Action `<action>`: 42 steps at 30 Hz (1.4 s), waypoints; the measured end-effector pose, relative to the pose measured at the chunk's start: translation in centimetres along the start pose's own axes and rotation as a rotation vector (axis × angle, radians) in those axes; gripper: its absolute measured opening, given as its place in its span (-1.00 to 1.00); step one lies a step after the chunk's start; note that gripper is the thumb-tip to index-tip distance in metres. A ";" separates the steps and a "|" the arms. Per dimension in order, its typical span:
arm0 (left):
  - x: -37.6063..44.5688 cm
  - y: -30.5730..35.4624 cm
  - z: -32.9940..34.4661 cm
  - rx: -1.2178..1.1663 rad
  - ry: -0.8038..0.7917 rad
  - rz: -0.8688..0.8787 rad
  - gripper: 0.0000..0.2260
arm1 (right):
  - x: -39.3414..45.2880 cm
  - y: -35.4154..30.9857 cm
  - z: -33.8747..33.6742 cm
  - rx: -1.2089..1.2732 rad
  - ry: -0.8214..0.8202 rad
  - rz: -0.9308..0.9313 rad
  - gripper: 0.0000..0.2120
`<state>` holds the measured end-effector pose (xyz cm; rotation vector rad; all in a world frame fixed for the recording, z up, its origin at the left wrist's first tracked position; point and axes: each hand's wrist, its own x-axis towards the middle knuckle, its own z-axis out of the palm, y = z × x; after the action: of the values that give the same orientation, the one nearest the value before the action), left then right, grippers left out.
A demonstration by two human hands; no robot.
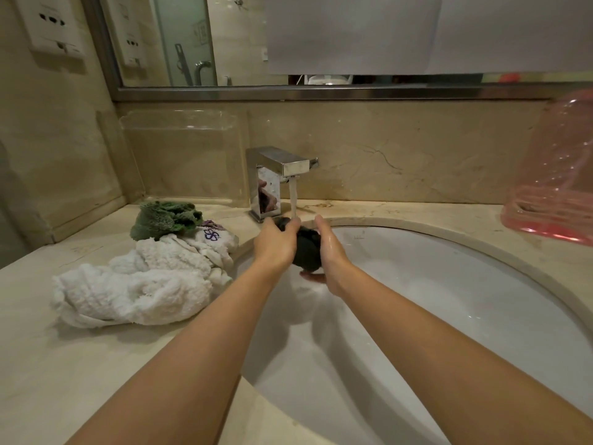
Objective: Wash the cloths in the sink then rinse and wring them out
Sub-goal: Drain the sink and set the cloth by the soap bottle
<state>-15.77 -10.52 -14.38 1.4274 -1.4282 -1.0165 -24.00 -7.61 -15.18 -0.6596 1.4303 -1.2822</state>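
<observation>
— While water runs from the chrome faucet (pixel 282 168), where is the dark cloth (pixel 307 252)?
— Over the sink (pixel 449 284), squeezed between both hands: left hand (pixel 278 244) curled round its top, right hand (pixel 330 252) pressing its side.
— Others?
— White towel (pixel 138 284) and green cloth (pixel 165 220), left on the counter (pixel 64 364).

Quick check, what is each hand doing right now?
Left hand: grips the dark cloth under the running tap.
Right hand: holds the same cloth from the other side, fingers wrapped beneath it.
</observation>
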 end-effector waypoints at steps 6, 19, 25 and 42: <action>-0.4 0.4 -0.4 -0.045 0.056 0.128 -0.77 | 0.0 0.3 -0.3 0.225 -0.151 0.160 -0.46; -1.1 0.3 0.0 0.261 -0.002 0.182 -0.63 | 0.4 0.8 1.4 -0.085 0.090 -0.081 -0.55; -1.2 0.9 -0.4 0.093 -0.078 0.006 -0.63 | 0.2 0.1 1.5 -0.394 0.257 -0.487 -0.59; -0.8 0.6 -1.3 -0.087 -0.444 -0.401 -0.67 | 1.6 1.3 -1.0 -0.810 0.376 -1.419 -0.62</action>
<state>-14.77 -9.64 -13.39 1.5184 -1.4018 -1.7136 -25.12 -8.29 -17.06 -2.3620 1.8115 -1.8628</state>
